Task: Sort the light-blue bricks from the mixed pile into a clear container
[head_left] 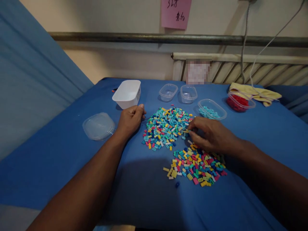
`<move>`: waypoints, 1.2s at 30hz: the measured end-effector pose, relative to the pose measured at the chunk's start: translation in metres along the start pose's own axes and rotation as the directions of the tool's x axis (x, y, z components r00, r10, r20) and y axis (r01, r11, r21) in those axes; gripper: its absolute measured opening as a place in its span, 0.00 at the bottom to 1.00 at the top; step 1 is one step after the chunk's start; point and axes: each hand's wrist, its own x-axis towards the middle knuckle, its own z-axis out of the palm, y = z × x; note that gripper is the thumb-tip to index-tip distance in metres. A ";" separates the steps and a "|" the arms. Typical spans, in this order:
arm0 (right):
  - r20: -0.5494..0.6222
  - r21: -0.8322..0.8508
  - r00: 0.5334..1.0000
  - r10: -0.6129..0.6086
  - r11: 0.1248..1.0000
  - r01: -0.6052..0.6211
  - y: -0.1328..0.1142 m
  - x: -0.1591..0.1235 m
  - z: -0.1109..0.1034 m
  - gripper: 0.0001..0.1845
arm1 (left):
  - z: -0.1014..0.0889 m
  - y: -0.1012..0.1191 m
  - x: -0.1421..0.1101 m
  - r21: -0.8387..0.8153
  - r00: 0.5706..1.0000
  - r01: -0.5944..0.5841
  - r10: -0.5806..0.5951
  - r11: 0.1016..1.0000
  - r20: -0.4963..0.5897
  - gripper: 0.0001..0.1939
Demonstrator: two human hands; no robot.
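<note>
A big pile of small toy building bricks (166,126), mostly turquoise, lies mid-table. Closer to me spreads a second pile of mixed-colour bricks (196,165), in yellow, pink, green and blue. My right hand (210,133) reaches over from the right, thumb and forefinger pinched on a brick at the big pile's right edge; the fingertips partly hide it. Left of that pile, my left hand (131,120) rests on the cloth with its fingers curled in and its thumb on top. Whatever those curled fingers may hold is hidden. A white tub (127,94) stands just behind it.
Two clear tubs (168,92) stand at the back. Turquoise bricks lie in another clear tub (211,109), red pieces in one farther right (240,102), by a yellow cloth (257,93). Stacked clear lids (99,126) lie left. A radiator (228,69) lines the wall.
</note>
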 end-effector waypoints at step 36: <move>0.085 0.848 0.769 0.634 0.358 -0.390 0.021 0.007 -0.029 0.25 | 0.001 -0.006 0.003 0.050 1.000 -0.009 0.007 0.999 0.029 0.24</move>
